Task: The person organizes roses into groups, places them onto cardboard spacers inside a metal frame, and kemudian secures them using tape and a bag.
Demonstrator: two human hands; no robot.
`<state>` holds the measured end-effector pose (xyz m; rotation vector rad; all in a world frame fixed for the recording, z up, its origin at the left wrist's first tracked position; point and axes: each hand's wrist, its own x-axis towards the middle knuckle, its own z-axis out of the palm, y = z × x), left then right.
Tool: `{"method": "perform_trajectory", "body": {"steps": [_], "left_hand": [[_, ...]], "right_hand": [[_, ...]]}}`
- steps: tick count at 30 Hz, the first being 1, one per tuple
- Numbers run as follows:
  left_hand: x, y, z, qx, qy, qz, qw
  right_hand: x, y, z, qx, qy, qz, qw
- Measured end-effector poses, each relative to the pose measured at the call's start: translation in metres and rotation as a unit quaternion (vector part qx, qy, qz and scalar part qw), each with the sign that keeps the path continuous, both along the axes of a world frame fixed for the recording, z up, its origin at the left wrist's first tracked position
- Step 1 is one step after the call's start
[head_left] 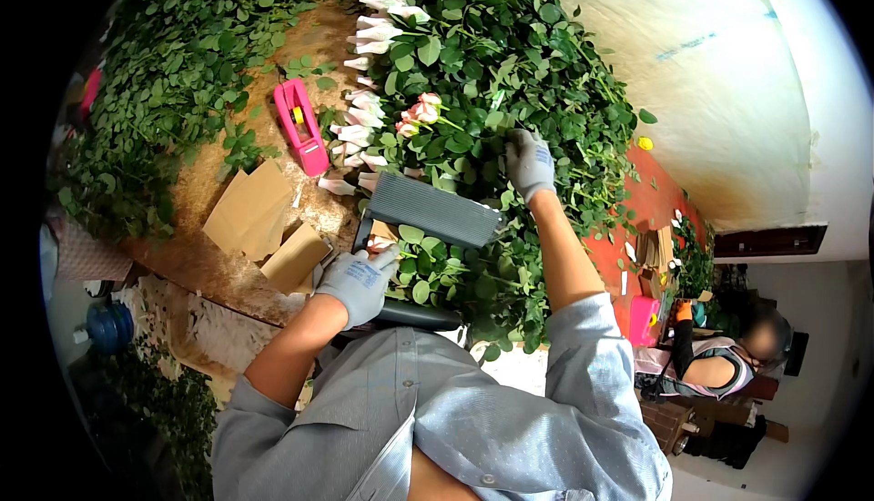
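Observation:
My left hand (358,284), in a grey glove, lies with its fingers stretched over the near left end of a black ribbed trough (432,210). Leafy rose stems (428,269) and a bit of brown paper rest in that trough beside the fingertips. Farther right, my right hand (530,164), also gloved, is curled at a heap of leafy rose stems (546,73); leaves partly hide its fingertips. Pink roses (419,114) lie on the heap to the left of this hand, their stems pointing toward it.
Roses in white sleeves (364,119) line the heap's left edge. A pink tape dispenser (301,128) and brown cardboard pieces (250,210) lie to the left. Piled foliage (182,73) covers the far left. Another person (719,360) works at the right, near a red surface (651,192).

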<state>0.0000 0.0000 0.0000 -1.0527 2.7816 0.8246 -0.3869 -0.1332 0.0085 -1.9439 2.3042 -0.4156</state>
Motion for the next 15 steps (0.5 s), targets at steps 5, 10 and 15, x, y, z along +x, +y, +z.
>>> {"method": "perform_trajectory", "body": {"steps": [5, 10, 15], "left_hand": [[-0.003, -0.001, 0.009, -0.017, 0.025, 0.010, 0.999], [-0.002, -0.001, -0.002, -0.019, 0.047, 0.022, 0.998], [-0.003, -0.003, 0.000, 0.000, 0.003, 0.008, 1.000]], "right_hand": [[0.022, -0.012, -0.022, 0.158, 0.177, 0.011, 0.971], [0.016, -0.010, 0.004, 0.121, 0.317, 0.060, 0.939], [0.016, 0.011, 0.113, -0.092, 0.408, -0.017, 0.908]]}}
